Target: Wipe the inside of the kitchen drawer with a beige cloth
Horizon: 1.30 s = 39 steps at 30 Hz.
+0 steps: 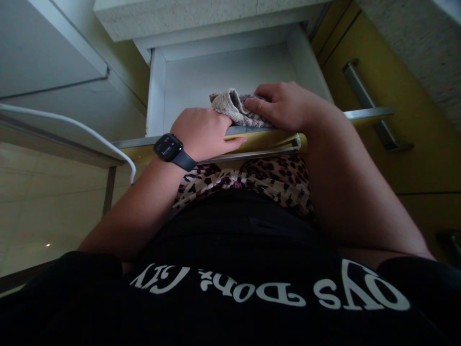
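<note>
A white drawer (157, 91) stands pulled out in front of me, its yellow front (273, 140) and metal handle close to my body. My left hand (203, 132), with a dark smartwatch on the wrist, is closed over the drawer's front edge. My right hand (286, 105) presses a crumpled beige-grey cloth (232, 106) against the inside of the front edge, fingers curled on it. The drawer's white floor shows behind the cloth.
A pale stone countertop (173, 17) overhangs the drawer. To the right are yellow cabinet fronts with a long metal handle (363, 101). A white cable (72, 125) runs along the left over a grey appliance door. Beige floor tiles lie at lower left.
</note>
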Tool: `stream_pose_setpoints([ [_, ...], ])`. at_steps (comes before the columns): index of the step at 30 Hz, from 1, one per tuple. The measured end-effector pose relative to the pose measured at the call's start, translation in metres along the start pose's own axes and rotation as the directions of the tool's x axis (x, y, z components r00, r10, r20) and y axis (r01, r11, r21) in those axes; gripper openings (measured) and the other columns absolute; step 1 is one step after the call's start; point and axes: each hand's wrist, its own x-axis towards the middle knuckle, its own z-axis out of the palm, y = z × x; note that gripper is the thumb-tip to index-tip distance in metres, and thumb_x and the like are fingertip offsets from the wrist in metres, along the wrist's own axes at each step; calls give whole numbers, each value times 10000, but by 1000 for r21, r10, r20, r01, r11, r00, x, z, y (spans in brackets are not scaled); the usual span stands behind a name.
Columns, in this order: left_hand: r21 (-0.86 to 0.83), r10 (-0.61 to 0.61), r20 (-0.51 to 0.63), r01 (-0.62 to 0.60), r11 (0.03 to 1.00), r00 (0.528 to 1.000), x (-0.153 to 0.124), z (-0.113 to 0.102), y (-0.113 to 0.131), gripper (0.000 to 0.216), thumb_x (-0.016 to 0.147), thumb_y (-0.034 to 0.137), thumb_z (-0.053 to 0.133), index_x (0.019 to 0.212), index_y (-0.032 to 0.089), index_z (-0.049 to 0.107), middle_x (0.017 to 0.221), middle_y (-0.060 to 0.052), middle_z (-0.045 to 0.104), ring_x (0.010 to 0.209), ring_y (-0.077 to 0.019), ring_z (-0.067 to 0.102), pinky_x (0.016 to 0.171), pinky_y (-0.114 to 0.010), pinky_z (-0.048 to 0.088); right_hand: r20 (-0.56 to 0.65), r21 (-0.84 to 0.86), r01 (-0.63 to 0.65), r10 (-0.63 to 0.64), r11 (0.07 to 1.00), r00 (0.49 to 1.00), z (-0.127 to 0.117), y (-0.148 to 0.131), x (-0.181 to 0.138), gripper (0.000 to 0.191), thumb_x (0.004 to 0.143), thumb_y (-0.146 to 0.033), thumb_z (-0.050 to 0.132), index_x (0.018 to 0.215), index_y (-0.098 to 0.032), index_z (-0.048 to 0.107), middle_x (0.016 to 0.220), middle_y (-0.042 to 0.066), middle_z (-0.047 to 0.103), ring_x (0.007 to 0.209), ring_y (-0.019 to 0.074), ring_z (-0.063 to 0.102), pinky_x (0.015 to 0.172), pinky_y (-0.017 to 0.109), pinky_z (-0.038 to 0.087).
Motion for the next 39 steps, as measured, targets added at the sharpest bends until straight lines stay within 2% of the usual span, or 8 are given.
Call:
stream_pose_setpoints([
  [8, -47, -36, 27, 38, 998, 999, 1, 0, 0, 666, 915, 731, 447, 1064, 166, 767, 964, -152, 721, 962, -337, 680, 829, -408, 457, 7, 26, -2, 2, 1000, 1000, -2, -1, -2, 645, 1006, -721, 383, 1141, -165, 680, 1006, 118, 635, 747, 127, 427, 696, 276, 254],
  [15, -75, -45, 35, 47, 996, 998, 1, 1, -1, 640, 903, 718, 481, 1073, 175, 774, 971, -151, 726, 982, -342, 675, 838, -419, 457, -1, 7, -14, 14, 1000, 1000, -1, 0, -1, 650, 1001, -736, 374, 1157, -187, 684, 1006, 104, 648, 832, 172, 527, 733, 279, 305],
  [20, -63, -29, 13, 30, 998, 999, 1, 3, -1, 665, 910, 714, 462, 1101, 158, 774, 968, -160, 728, 973, -350, 679, 826, -422, 463, 1, 24, -12, 12, 1000, 1000, -1, -1, -1, 642, 1010, -710, 398, 1174, -157, 678, 995, 115, 645, 865, 171, 532, 792, 277, 340],
  [24, -66, -28, 1, 28, 997, 1000, 0, 4, -2, 659, 906, 703, 471, 1126, 161, 774, 968, -155, 731, 971, -348, 682, 826, -420, 468, -8, -45, -17, 16, 999, 1000, 0, -2, -1, 571, 1033, -646, 391, 1195, -186, 688, 1006, 87, 647, 825, 154, 527, 752, 262, 325],
  [33, -61, -9, -38, 6, 998, 999, 0, 6, -3, 660, 903, 712, 465, 1064, 161, 792, 932, -167, 734, 926, -365, 691, 784, -440, 475, -2, -48, -29, 29, 998, 1000, 0, -2, -1, 589, 1018, -681, 374, 1176, -205, 685, 1011, 83, 650, 833, 167, 532, 770, 276, 352],
  [39, -72, -11, -32, 8, 997, 999, 0, 5, -3, 653, 901, 711, 471, 1071, 168, 793, 936, -167, 731, 954, -377, 685, 809, -455, 475, 9, -49, -1, 2, 999, 1000, -2, -2, -3, 606, 1013, -685, 349, 1178, -204, 678, 987, 91, 632, 816, 167, 513, 786, 290, 357],
])
